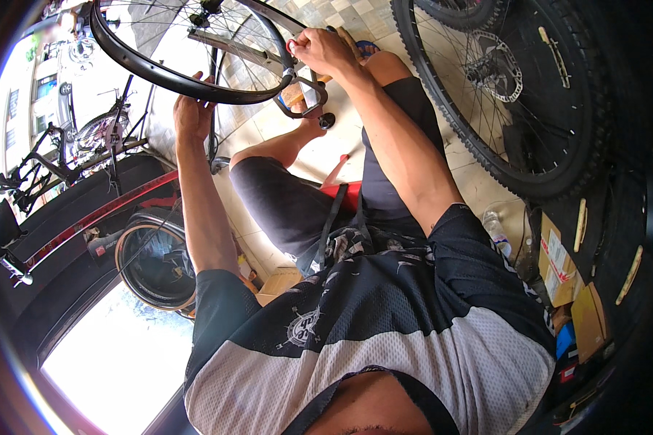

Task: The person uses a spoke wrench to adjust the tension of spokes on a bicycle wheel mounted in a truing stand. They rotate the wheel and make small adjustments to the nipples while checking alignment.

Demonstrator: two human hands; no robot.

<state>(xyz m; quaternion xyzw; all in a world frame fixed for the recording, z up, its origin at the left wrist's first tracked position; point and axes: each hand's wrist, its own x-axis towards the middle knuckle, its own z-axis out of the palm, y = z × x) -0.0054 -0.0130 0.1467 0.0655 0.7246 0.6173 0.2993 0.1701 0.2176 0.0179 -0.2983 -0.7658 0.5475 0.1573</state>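
Note:
A black spoked wheel rim (156, 72) with a dark hub (209, 11) sits in a grey metal stand (248, 51) at the top. My left hand (192, 109) grips the rim's lower left, its fingers partly behind it. My right hand (319, 51) is closed beside the stand's right arm, pinching a small red thing (292, 46). Below it are the stand's lower bracket (308, 110) and a tan block (292, 94), partly hidden. My legs straddle a red object (345, 194), apparently a seat.
A knobby-tyred wheel (457, 130) with a disc rotor stands at right, near a plastic bottle (495, 232) and cardboard boxes (584, 319). At left are bicycle frames (58, 163), a red bar (101, 221) and more wheels (156, 293). Tiled floor (257, 246) surrounds me.

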